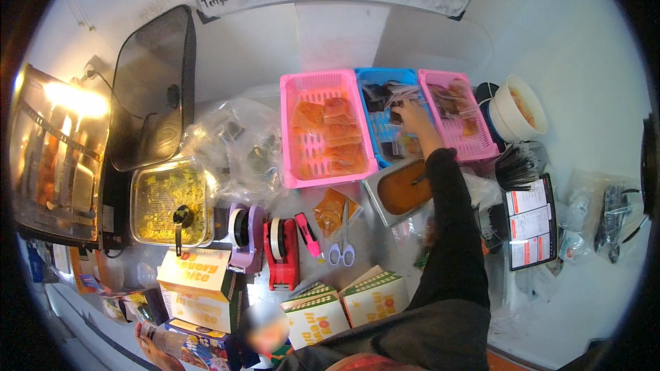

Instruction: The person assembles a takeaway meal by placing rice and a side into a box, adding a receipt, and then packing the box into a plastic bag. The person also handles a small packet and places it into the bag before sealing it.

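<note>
My right hand (411, 116) reaches into a blue plastic basket (379, 154) holding clear and dark sachets (379, 95). Its fingers are bent down among the sachets, and whether they grip one is hidden. Under my black-sleeved forearm stands a steel food pan (379, 201) of orange-brown sauce (405, 188), with a utensil handle in it. At the lower left, my left hand (149, 348) lies against the end of a blue printed carton (206, 348). The carton's edge partly hides its fingers, so its grip is unclear.
Pink baskets (327, 181) (487, 152) with sauce packets flank the blue one. Nearer are tape dispensers (246, 247) (282, 263), scissors (343, 247), a pink highlighter (308, 234) and folded cartons (317, 322). A lettuce tub (135, 216) stands left beside a lit display warmer (56, 165); a tablet (531, 224) stands right.
</note>
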A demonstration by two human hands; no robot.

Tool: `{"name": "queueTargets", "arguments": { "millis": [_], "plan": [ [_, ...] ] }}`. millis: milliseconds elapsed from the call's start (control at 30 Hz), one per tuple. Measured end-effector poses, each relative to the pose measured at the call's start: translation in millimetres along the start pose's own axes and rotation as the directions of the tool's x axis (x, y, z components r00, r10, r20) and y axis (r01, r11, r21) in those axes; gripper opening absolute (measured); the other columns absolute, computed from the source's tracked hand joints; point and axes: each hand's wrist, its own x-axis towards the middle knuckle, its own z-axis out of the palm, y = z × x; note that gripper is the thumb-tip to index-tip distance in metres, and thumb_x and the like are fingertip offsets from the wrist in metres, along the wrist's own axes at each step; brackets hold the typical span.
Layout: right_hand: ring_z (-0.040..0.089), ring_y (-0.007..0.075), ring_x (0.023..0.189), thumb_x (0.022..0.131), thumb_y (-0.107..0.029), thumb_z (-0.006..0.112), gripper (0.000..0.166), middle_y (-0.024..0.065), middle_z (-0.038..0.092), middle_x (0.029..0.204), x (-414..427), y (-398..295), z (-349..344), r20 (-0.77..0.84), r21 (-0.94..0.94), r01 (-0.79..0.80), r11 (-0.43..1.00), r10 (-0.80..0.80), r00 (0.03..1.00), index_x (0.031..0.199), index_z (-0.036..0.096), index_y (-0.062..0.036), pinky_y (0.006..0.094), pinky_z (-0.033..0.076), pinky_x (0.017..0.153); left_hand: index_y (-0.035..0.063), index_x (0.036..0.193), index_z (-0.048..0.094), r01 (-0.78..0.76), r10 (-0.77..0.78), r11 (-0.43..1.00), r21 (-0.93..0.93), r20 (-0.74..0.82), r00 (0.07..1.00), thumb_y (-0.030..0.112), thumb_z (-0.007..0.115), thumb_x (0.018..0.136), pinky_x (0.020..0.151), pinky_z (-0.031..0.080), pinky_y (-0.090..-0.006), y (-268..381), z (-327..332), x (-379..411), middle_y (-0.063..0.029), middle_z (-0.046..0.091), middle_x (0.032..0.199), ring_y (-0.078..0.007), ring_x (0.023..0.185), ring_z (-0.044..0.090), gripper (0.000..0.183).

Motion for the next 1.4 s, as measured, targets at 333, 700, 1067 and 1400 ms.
{"name": "queueTargets", "arguments": {
  "millis": [333,700,1067,1400],
  "plan": [
    [0.054,0.0356,0.078,0.076,-0.013,0.048,0.015,0.0205,0.056,0.080,21.0,26.9,-30.0,-0.336,0.469,-0.367,0.803,0.546,0.767,0.080,0.056,-0.0013,0.0414,0.043,0.069,0.0065,0.115,0.041,0.033,-0.033,0.999,0.019,0.007,0.999,0.027,0.033,0.089,0.087,0.034,-0.0301,1.2,-1.8,2.3,-0.0100,0.044,0.113,-0.0192,0.104,0.041,0.034],
    [0.058,0.0265,0.082,0.056,-0.034,0.069,0.041,0.0120,0.060,0.090,-13.9,-26.0,-33.7,0.573,-0.262,-0.050,0.964,0.197,0.795,0.084,0.062,-0.0055,0.0355,0.046,0.068,0.0029,0.112,0.042,-0.095,0.087,0.979,0.181,0.051,0.995,0.027,0.033,0.089,0.088,0.033,-0.0301,20.2,41.9,-15.5,-0.0102,0.046,0.108,-0.0186,0.102,0.042,0.034],
    [0.059,0.0280,0.071,0.053,-0.032,0.071,0.033,0.0127,0.060,0.074,-45.4,60.7,-92.8,0.073,-0.176,-0.302,0.937,0.319,0.945,0.075,0.063,-0.0104,0.0374,0.047,0.061,0.0027,0.112,0.042,0.061,-0.031,0.983,-0.172,0.175,0.984,0.025,0.037,0.088,0.084,0.037,-0.0289,-13.1,34.2,12.6,-0.0100,0.047,0.106,-0.0177,0.097,0.046,0.033],
    [0.059,0.0289,0.072,0.072,-0.020,0.052,0.015,0.0142,0.061,0.078,7.9,-7.8,-30.1,-0.028,-0.037,-0.346,0.938,0.345,0.938,0.078,0.063,-0.0105,0.0402,0.046,0.061,0.0031,0.111,0.043,0.010,0.017,0.978,-0.208,0.129,0.992,0.026,0.043,0.086,0.079,0.040,-0.0278,-7.9,17.1,10.2,-0.0093,0.049,0.105,-0.0172,0.092,0.049,0.034]
  ]
}}
